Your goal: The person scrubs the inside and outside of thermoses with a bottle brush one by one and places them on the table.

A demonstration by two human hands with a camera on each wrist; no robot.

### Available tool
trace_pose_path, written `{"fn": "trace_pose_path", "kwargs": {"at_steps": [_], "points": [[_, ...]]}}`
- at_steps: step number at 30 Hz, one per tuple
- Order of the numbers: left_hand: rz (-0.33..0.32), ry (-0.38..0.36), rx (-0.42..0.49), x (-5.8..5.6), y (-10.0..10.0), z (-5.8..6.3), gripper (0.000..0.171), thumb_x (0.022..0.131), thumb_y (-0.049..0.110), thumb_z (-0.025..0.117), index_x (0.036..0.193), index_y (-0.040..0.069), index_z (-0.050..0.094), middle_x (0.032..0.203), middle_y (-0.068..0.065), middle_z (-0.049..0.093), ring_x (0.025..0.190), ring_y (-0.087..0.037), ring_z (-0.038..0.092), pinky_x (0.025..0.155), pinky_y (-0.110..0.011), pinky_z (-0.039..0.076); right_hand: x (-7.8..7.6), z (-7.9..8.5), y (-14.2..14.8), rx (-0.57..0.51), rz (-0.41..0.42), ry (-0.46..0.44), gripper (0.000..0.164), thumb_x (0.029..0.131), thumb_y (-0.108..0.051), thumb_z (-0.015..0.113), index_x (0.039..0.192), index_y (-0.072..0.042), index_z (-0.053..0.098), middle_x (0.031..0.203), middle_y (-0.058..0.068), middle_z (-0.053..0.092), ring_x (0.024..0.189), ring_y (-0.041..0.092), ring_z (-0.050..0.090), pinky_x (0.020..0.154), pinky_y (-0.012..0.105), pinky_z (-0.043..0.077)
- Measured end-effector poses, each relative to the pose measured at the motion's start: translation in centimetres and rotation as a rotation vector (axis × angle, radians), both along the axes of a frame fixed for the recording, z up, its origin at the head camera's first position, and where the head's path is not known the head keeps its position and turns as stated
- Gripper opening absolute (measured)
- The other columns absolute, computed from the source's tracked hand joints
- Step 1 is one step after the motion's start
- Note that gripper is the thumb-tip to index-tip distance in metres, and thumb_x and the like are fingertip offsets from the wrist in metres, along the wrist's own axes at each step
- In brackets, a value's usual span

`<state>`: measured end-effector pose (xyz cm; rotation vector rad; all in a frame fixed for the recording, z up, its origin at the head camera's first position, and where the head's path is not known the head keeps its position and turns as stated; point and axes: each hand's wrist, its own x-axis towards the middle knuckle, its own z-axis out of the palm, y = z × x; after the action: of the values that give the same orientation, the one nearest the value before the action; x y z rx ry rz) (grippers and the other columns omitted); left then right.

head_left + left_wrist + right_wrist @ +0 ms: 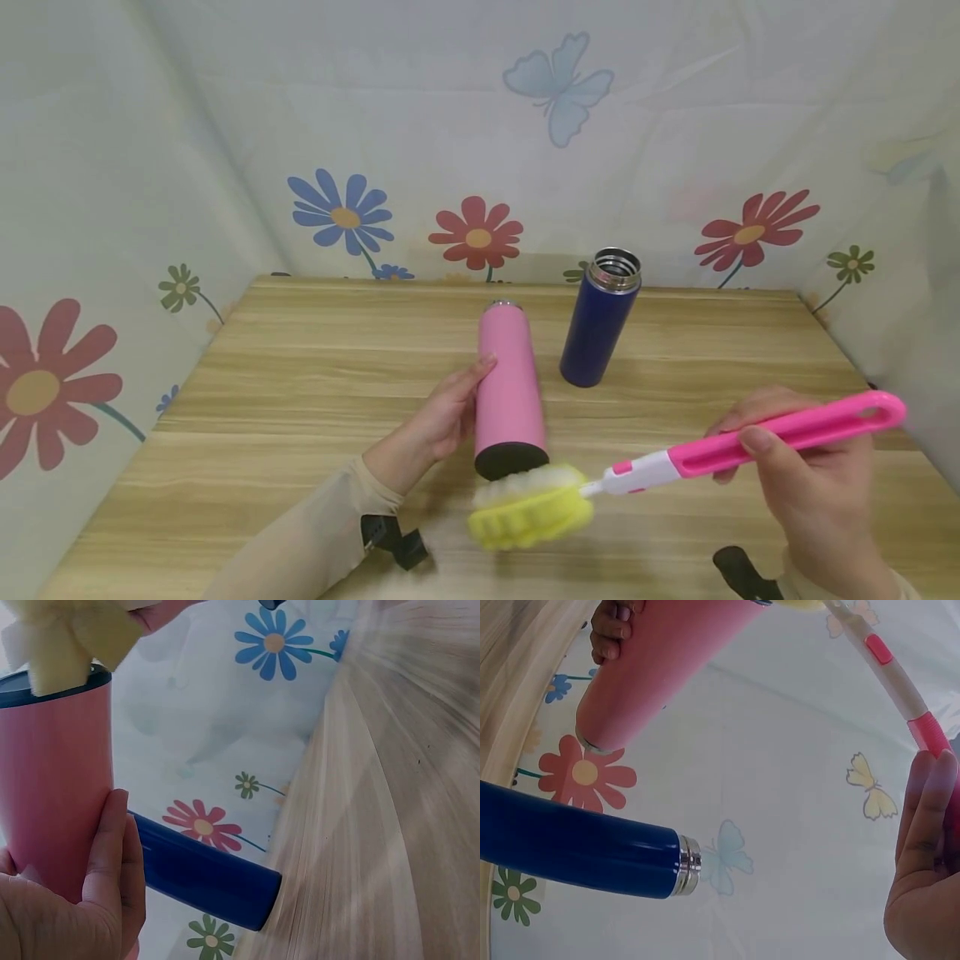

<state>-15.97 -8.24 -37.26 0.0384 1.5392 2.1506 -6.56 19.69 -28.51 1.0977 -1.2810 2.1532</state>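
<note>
My left hand [446, 408] grips a pink bottle [512, 383] round its side, tilted so the dark base faces me and the metal-rimmed mouth points away. In my right hand [806, 471] is a bottle brush [712, 454] with a pink and white handle. Its yellow and white sponge head [532, 510] lies right at the bottle's base in the head view. From the left wrist, the sponge [67, 645] overlaps the dark base rim of the pink bottle [56, 787]. The right wrist view shows my right fingers [930, 802] on the pink grip.
A dark blue bottle [600, 321] stands upright and uncapped behind and right of the pink one, its metal neck [615, 271] showing. The wooden table [337, 333] ends at a white cloth backdrop [420, 125] printed with flowers and a butterfly.
</note>
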Motion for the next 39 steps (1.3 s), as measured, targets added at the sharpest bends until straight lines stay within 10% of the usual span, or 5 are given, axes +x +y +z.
{"fn": "trace_pose_path", "kwargs": {"at_steps": [39], "points": [[-0.027,0.032,-0.011,0.2,-0.2,0.5,0.067,0.092,0.048,0.056,0.128,-0.007,0.045,0.096,0.001,0.066,0.085,-0.012,0.066,0.074,-0.027,0.057,-0.8,0.4,5.4,-0.179,-0.024,-0.095,0.023,0.088,0.023,0.032,0.088,0.028,0.054,0.081,0.03,0.067,0.067,0.032,0.067,0.049,0.028,0.054]]}}
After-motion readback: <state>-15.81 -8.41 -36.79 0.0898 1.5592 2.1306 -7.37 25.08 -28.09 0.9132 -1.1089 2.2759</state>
